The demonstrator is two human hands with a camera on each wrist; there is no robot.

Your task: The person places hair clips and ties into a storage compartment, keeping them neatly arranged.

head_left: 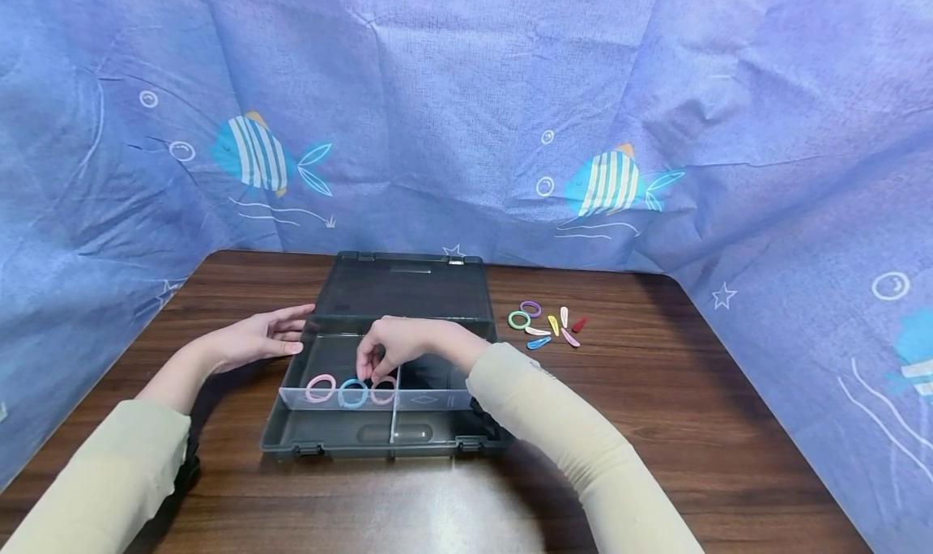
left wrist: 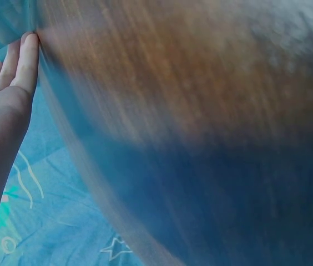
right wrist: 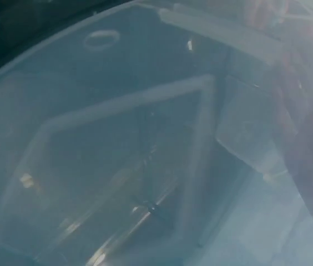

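Note:
A dark see-through plastic box (head_left: 328, 439) lies with its lid (head_left: 408, 287) folded back, its inside split by clear dividers (head_left: 445, 400). Along the long divider, in the left part, stand a pink hair tie (head_left: 321, 400), a blue hair tie (head_left: 353, 404) and a mauve-pink hair tie (head_left: 392, 395). My right hand (head_left: 397, 343) reaches into the box, thumb and fingers pinching the left side of the mauve-pink one. Beside the box, my left hand (head_left: 251, 341) rests its extended fingers at the left wall; the left wrist view shows these fingertips (left wrist: 30, 44) against the box edge.
Right of the box lie a purple hair tie (head_left: 530, 308), a green hair tie (head_left: 519, 320) and several small snap clips, among them a blue clip (head_left: 538, 343) and a red clip (head_left: 579, 325). A fish-printed blue cloth (head_left: 466, 117) hangs around the wooden table (head_left: 656, 424).

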